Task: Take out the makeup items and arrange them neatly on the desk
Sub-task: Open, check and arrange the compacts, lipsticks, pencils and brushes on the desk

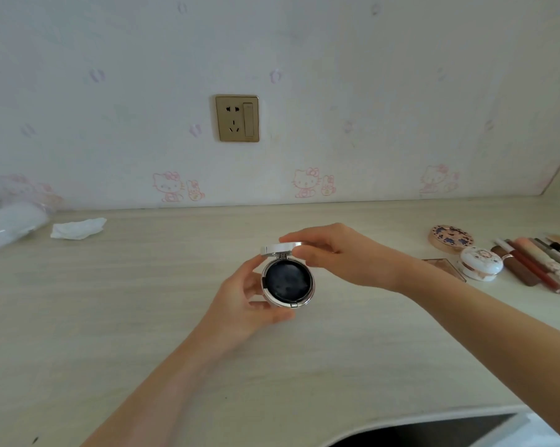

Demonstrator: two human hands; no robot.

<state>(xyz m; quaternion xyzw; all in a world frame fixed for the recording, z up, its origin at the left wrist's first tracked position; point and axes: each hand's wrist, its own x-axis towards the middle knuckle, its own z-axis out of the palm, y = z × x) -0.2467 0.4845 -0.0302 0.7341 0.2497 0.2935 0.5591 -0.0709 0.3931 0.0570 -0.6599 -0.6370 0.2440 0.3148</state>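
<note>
Compact (287, 282) held open by both hands, black puff (287, 280) inside.

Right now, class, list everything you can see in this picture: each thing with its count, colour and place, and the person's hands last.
Cushion compact: one, silver with dark inside, lid open, held above the desk centre.
Flowered compact: one, pink-gold, desk far right.
Porcelain-style case: one, white, in front of the flowered compact.
Flat palette: one, brownish, left of the white case.
Pencils and tubes: several, red, brown, pink, right edge.
Tissue: one, white, desk back left.
Plastic roll: one, clear, far left.
Wall socket: one, gold.
Desk: one, pale wood.
Left hand: holds the compact's base.
Right hand: pinches the lid.
</note>
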